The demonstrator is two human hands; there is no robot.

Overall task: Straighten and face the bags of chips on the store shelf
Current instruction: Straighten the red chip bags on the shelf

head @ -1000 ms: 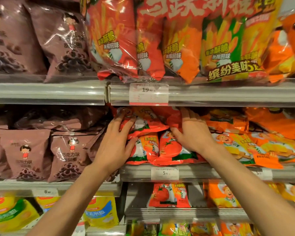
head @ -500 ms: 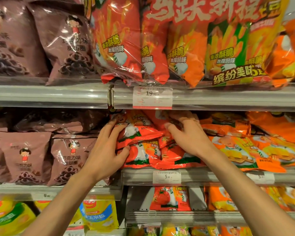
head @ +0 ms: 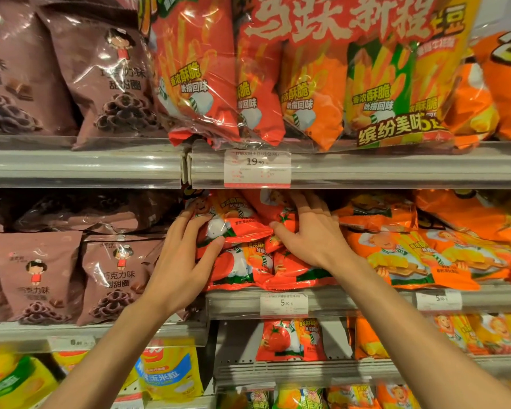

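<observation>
At center, left hand (head: 183,261) and right hand (head: 313,237) pinch the top red bag (head: 233,222); tugging toward 6 o'clock could spill the pile.

— What kind of place is this?
— A shop. Metal shelves (head: 83,165) carry rows of snack bags (head: 36,278), and price tags (head: 257,169) sit on the shelf edges above and below the hands.

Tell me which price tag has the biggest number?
The top tag, reading 19.90, under the big red pack. The tags lower down start with 5.
</observation>
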